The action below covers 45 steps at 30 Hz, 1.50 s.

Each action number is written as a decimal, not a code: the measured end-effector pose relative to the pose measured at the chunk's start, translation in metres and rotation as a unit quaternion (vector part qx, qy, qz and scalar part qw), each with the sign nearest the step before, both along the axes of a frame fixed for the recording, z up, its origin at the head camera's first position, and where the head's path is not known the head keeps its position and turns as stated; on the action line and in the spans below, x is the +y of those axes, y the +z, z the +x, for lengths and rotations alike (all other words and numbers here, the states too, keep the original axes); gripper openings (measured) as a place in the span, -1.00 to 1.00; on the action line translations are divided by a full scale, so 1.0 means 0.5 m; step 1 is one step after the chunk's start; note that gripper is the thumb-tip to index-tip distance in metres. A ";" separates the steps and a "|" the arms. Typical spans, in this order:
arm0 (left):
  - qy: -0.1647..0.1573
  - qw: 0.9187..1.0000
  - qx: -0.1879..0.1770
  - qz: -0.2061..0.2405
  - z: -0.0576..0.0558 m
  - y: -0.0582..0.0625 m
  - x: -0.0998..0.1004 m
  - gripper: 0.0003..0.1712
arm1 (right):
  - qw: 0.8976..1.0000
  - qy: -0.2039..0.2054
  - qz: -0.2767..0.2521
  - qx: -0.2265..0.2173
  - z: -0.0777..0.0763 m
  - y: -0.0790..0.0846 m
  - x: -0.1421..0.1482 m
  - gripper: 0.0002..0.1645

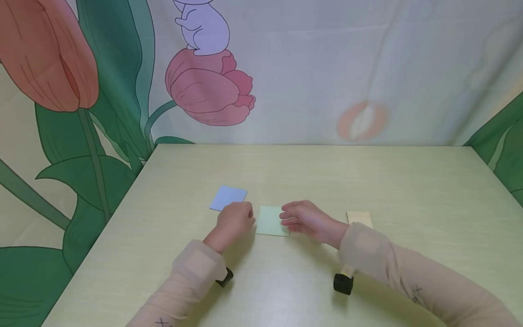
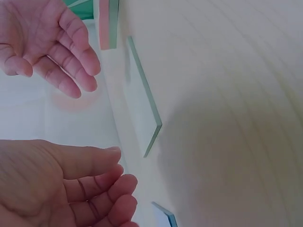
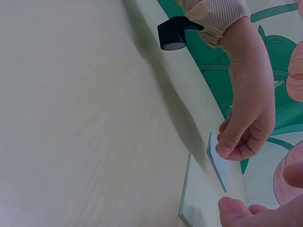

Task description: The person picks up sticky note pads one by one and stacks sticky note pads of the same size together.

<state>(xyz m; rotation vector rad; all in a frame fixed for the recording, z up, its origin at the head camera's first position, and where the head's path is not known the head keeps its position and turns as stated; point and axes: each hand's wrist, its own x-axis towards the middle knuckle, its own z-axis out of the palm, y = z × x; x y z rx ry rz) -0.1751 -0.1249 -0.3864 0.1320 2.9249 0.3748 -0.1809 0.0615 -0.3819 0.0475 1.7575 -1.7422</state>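
Observation:
A flat pale green square [image 1: 267, 220] lies in the middle of the table, with a visible thin edge in the left wrist view. Up and to its left lies a similar blue square [image 1: 229, 197], partly covered by my left hand [image 1: 234, 221]. That hand hovers between the two squares, its fingers loosely curled and nothing held. My right hand [image 1: 309, 220] is held over the green square's right edge, fingers extended and apart, with nothing in them. In the left wrist view the right palm [image 2: 45, 40] faces the left hand.
A cream-topped piece [image 1: 359, 219] lies behind the right cuff. The left wrist view shows a thicker stack [image 2: 109, 23] with pink and green layers. Black wrist cameras [image 1: 343, 283] hang under both cuffs. A flower-printed curtain [image 1: 286, 68] hangs beyond the table's far edge.

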 end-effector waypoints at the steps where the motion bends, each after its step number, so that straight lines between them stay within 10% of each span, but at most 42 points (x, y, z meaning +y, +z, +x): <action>1: 0.003 1.000 0.005 0.002 -0.002 0.001 -0.003 -0.92 | 1.000 0.000 -0.002 0.000 -0.001 0.001 -0.002 -0.44; 18: 0.051 0.997 0.061 0.015 -0.026 0.003 -0.053 -0.59 | 0.999 0.002 -0.044 -0.001 -0.017 0.009 -0.047 -0.44; 45: 0.120 0.992 -0.017 0.019 -0.049 -0.025 -0.109 -0.54 | 0.991 -0.020 -0.131 -0.007 -0.028 -0.016 -0.128 -0.40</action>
